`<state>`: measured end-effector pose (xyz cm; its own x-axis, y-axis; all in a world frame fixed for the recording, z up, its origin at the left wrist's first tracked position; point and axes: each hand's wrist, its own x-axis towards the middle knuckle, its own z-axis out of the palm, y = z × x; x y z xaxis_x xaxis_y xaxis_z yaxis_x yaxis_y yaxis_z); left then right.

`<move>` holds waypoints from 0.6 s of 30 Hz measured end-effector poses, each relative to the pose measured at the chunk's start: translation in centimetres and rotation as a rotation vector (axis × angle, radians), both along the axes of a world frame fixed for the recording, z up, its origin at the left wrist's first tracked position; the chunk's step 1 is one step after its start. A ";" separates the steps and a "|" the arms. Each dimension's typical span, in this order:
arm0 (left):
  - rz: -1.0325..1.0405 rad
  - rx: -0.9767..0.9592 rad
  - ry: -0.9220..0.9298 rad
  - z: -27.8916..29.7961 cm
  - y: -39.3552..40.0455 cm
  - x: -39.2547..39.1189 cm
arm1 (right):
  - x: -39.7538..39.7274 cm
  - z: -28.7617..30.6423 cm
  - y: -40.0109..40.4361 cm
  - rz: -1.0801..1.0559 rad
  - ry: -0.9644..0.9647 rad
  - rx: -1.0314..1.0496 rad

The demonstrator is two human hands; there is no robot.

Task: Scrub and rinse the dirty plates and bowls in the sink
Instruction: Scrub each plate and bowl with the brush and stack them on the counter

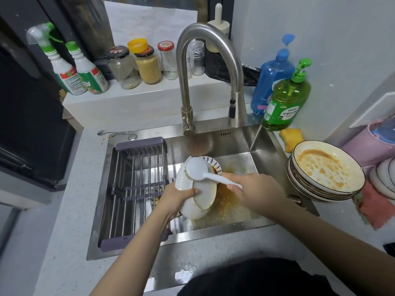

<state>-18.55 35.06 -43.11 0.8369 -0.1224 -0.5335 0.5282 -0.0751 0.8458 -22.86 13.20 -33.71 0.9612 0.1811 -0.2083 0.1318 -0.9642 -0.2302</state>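
While gripping bowl [195,189]: brush [197,170] in right hand [254,192].

Over the steel sink [267,144], the left hand [177,197] grips a tilted white ribbed bowl [201,201]; the right hand [254,191] holds a white dish brush [197,169] against it.

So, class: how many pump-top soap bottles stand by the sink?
2: a blue bottle in the back right corner, and a green bottle in front of it, overlapping it. None looks hidden.
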 end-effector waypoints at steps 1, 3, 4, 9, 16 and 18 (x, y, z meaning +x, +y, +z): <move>0.026 -0.046 0.028 0.0 0.1 0.0 | 0.5 0.0 -0.2 -0.028 0.000 -0.035; 0.047 -0.095 0.057 0.2 0.2 0.0 | 1.5 0.1 -0.7 -0.077 0.025 -0.069; 0.042 -0.102 0.054 0.3 0.1 -0.1 | 1.7 0.2 -0.7 -0.084 0.043 -0.060; 0.029 -0.133 0.047 0.7 -0.2 0.0 | 0.5 1.5 1.0 0.106 -0.026 -0.093; -0.069 -0.022 -0.023 0.6 -0.7 0.0 | 1.6 2.3 0.1 0.115 -0.007 -0.139; -0.077 0.009 -0.062 0.6 -0.8 0.1 | 1.0 2.9 0.5 0.183 -0.025 -0.103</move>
